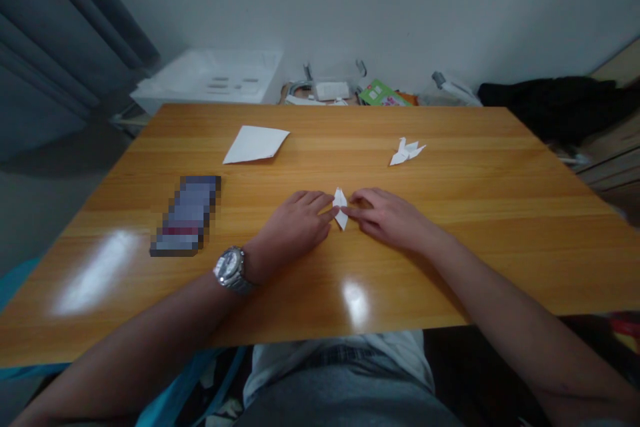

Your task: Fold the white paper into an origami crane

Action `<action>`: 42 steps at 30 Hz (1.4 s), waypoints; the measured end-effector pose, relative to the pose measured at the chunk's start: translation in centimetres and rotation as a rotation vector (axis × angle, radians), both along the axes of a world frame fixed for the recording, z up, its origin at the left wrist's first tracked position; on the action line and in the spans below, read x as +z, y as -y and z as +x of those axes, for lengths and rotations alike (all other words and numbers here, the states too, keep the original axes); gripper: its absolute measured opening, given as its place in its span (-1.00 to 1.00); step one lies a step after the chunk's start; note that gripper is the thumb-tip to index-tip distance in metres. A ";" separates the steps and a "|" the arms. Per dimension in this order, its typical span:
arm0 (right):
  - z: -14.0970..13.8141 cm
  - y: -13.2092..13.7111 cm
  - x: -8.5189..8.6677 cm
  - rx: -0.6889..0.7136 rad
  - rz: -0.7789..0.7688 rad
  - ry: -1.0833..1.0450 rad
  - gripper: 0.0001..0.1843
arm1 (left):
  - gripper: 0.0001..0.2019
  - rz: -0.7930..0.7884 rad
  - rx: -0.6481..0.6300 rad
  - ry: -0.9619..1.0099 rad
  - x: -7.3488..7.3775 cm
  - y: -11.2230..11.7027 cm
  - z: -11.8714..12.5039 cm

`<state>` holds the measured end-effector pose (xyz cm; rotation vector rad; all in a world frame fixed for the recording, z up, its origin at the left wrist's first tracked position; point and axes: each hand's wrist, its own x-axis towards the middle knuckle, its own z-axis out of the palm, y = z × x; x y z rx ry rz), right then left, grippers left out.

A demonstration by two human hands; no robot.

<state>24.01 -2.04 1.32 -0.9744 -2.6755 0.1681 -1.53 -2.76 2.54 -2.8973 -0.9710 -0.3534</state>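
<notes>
A small white piece of folded paper (341, 209), diamond-shaped with a split upper tip, lies flat on the wooden table between my hands. My left hand (303, 219), with a silver watch at its wrist, holds the left edge, its thumb and fingertips on the paper. From the other side, my right hand (387, 217) presses a fingertip onto the middle of the paper, near the left thumb. The fingers of the right hand are curled. Further back to the right sits a finished-looking white origami bird (407, 151). At the back left is a flat white paper sheet (257, 144).
A phone (187, 215), blurred by pixels, lies on the wooden table (475, 180) left of my left arm. Behind the table's far edge are a white plastic tub (215, 77), a green booklet (383, 93) and assorted clutter. Dark cloth (555, 103) is heaped at the right.
</notes>
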 end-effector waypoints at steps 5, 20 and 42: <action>0.1 -0.3 -0.3 -0.014 0.024 0.007 -0.57 | -0.62 -0.070 -0.014 0.002 -0.3 -1.0 -0.7; 0.2 -0.8 -0.3 0.031 0.058 -0.046 -0.67 | -0.64 -0.025 -0.006 -0.054 -0.4 -0.8 -0.6; 0.2 -0.7 -0.1 0.017 0.039 -0.024 -0.68 | -0.69 0.023 0.002 -0.064 -0.1 -0.4 0.0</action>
